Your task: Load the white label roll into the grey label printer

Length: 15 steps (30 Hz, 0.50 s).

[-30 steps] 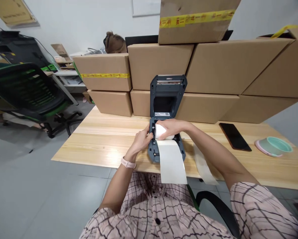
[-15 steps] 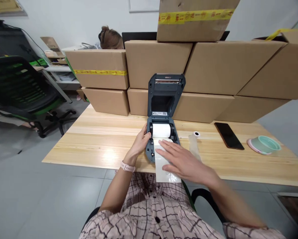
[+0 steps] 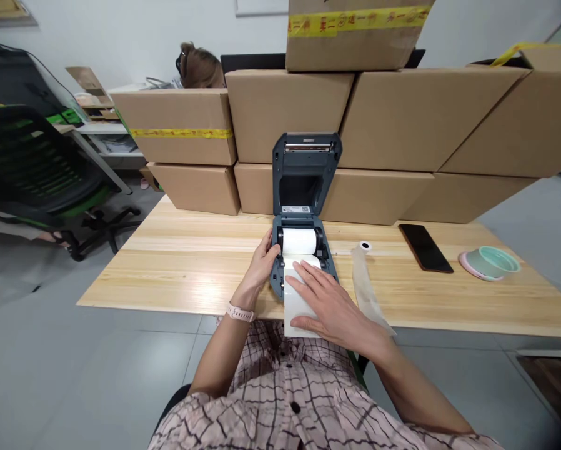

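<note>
Head view. A label printer (image 3: 303, 220) stands on the tabletop (image 3: 191, 250), with its lid (image 3: 306, 164) raised in front of stacked cardboard boxes (image 3: 283, 115). A white roll (image 3: 299, 241) is seated between the black holders of the printer's base, and from it a paper strip (image 3: 293, 306) is drawn toward the wearer, its free end extended past the tabletop's near edge. The printer's left side is held by the left hand (image 3: 263, 261), the thumb laid on the rim and the fingers set along the outer wall. The strip is pressed by the right hand (image 3: 325, 300), which is spread flat with nothing grasped. One second earlier the roll was partly covered by the right hand; now it is fully exposed. Since half a second ago, the right hand's place on the strip is little altered. A small roll (image 3: 365, 275) with a trailing translucent strip, largely hidden by the right arm in the earliest frame, is now revealed. Farther right, a phone (image 3: 425, 248) and a mint-green container (image 3: 491, 261) are seen.
</note>
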Motion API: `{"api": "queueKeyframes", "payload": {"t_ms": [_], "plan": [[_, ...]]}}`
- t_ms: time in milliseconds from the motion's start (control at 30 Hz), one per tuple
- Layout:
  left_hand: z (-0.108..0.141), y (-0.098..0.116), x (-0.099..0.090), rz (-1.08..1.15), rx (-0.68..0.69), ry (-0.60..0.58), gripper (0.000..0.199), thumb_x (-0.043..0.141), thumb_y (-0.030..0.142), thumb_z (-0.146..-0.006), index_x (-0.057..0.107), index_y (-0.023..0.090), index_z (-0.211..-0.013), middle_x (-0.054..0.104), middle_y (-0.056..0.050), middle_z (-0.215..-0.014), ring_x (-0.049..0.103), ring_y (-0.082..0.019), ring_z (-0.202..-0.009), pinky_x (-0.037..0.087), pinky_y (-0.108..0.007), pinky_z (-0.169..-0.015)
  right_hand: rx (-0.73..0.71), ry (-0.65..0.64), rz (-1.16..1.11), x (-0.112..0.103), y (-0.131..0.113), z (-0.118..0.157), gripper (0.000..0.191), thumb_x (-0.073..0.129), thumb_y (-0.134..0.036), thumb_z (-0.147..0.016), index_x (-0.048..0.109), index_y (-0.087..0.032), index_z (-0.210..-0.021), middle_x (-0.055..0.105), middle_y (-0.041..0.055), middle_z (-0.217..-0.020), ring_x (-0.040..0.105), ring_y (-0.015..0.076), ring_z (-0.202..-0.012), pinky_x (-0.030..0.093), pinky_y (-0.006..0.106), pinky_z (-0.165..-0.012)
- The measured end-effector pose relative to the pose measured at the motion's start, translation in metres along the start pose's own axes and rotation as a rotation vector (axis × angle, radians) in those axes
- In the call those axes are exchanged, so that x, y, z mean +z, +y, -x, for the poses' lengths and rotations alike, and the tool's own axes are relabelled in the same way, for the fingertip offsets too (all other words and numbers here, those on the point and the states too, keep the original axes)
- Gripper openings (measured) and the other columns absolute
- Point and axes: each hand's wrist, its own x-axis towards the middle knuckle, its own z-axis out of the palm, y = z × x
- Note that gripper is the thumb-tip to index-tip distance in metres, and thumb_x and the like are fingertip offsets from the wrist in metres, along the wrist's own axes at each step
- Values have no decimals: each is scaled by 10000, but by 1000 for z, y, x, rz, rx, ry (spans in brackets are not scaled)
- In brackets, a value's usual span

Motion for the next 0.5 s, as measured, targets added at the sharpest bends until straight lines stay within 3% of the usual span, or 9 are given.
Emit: {"api": "queueKeyframes", "payload": {"t_ms": [100,167,233,300,367,433,500], "plan": [[27,4,9,-60,-7,60,776,577,362,-968,258,189,-1653,243,-107,-1747,241,-281,-1616,215,-435,-1324,-24,-39,-65,-12,5,6,841,507,-740,-941,460,-185,-1571,330,164,-1697,285,343,-1590,389,594,-1233],[54,5,15,-99,22,59,870,645,408,-951,187,248,-1674,154,-66,-1771,142,-281,-1641,156,-448,-1343,-85,-30,-180,-34,18,8,702,518,-720,-954,555,-285,-1504,507,86,-1610,470,308,-1498,471,554,-1185],[79,2,20,-96,11,59,1000,731,413,-900,124,283,-1684,87,-50,-1781,106,-296,-1645,157,-452,-1347,-72,147,-298,-63,42,-3,473,509,-635,-1010,659,-375,-1375,691,8,-1419,643,255,-1324,531,507,-1134],[96,-3,22,-24,-38,66,1066,742,421,-892,44,295,-1688,88,-63,-1780,175,-306,-1633,249,-457,-1325,93,529,-320,-91,76,-31,425,510,-583,-1032,664,-360,-1359,708,21,-1382,644,265,-1309,489,528,-1165],[103,-7,22,29,-74,76,1109,744,444,-889,-14,299,-1685,107,-83,-1777,247,-310,-1614,326,-449,-1294,209,826,-360,-111,113,-75,542,409,-624,-1054,568,-308,-1464,613,57,-1504,554,276,-1416,420,547,-1207],[104,-10,23,33,-75,83,1136,750,472,-881,-35,299,-1683,114,-95,-1775,275,-313,-1604,346,-440,-1284,255,818,-485,-122,143,-124,679,266,-686,-1057,451,-250,-1544,509,91,-1600,504,272,-1463,411,539,-1194],[103,-12,23,27,-57,91,1136,747,493,-879,-28,289,-1685,119,-102,-1774,267,-313,-1607,334,-432,-1289,241,689,-572,-124,158,-163,810,41,-691,-1053,413,-175,-1555,519,135,-1586,530,269,-1435,432,557,-1156]]}}
